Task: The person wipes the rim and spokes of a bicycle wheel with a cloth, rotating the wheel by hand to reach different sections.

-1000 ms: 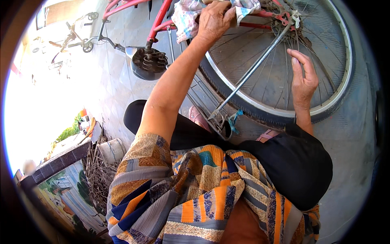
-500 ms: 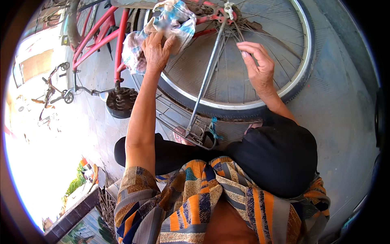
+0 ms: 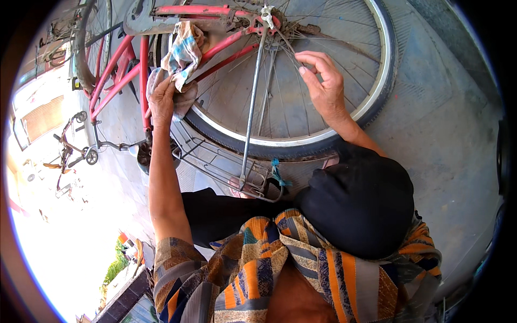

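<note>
A red bicycle [image 3: 141,70] stands upside down in front of me, its rear wheel [image 3: 344,116] at the top middle. My left hand [image 3: 162,99] grips a checked, dirty rag [image 3: 183,54] and presses it against the red frame tubes beside the tyre. My right hand [image 3: 322,81] pinches a thin spoke [image 3: 293,54] near the wheel hub [image 3: 269,21]. A grey metal stay [image 3: 250,107] runs from the hub down to the wire rear rack [image 3: 226,167].
Grey concrete ground [image 3: 441,134] lies to the right. My knees in black trousers [image 3: 358,199] sit below the wheel. The front wheel [image 3: 86,43] is at the upper left. Another small bicycle [image 3: 72,140] lies at the left.
My view has shifted, so the wheel sits lower and fuller in frame. My left hand with the rag moved from the chain stay down along the frame; my right hand went from resting on the wheel to pinching a spoke.
</note>
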`<state>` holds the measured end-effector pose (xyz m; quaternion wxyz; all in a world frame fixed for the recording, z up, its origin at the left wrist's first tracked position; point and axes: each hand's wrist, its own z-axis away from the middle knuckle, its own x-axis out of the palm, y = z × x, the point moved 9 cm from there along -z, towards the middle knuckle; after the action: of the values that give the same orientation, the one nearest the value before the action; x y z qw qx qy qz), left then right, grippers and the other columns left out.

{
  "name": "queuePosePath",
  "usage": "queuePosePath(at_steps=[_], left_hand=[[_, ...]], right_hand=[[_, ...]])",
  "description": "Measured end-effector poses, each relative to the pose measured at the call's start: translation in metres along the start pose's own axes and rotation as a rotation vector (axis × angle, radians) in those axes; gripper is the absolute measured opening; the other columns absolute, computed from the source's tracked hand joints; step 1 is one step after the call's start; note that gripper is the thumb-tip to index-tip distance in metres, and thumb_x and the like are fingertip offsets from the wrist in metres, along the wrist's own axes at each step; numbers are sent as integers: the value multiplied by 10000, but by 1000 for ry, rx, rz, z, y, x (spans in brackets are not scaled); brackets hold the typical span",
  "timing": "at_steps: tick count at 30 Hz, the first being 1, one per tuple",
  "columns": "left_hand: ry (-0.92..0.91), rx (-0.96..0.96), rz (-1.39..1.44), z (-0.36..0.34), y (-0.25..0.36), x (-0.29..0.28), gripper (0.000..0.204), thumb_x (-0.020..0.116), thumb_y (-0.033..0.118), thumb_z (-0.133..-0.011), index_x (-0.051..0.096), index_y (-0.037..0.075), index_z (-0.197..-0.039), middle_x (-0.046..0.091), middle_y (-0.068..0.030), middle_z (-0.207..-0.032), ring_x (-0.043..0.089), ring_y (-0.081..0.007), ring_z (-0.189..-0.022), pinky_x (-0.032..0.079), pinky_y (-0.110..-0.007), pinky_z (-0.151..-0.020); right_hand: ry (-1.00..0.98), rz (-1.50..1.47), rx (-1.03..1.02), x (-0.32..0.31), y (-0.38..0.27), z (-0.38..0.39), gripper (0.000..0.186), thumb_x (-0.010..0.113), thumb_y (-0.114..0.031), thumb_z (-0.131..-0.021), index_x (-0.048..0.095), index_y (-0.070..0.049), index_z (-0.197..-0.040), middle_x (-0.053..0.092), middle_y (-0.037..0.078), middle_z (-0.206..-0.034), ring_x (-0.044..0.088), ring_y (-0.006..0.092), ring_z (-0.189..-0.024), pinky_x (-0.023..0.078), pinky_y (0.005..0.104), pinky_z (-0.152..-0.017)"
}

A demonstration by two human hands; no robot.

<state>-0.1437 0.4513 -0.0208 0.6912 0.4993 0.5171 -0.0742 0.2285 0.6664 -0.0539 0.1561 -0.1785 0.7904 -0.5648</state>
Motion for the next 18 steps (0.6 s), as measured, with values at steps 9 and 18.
queuePosePath(at_steps=[9, 18], left_hand=[[172, 471, -204, -4, 137, 87, 266, 669, 115, -903, 711, 64, -1160, 698, -139, -1148, 620, -326, -1058, 439, -416, -970], [-60, 379, -660, 8, 51, 15, 463, 605, 36, -848, 552, 93, -1304, 649, -162, -1106, 608, -366, -1046, 453, -468, -927]], right_hand=[[43, -91, 106, -1, 10, -1, 227, 634, 42, -869, 677, -13, -1085, 655, 66, -1056, 640, 134, -896, 515, 249, -690], [13, -120, 114, 0, 14, 0, 188, 610, 48, -885, 680, -4, -1052, 662, 55, -1077, 625, 110, -871, 502, 235, -700]])
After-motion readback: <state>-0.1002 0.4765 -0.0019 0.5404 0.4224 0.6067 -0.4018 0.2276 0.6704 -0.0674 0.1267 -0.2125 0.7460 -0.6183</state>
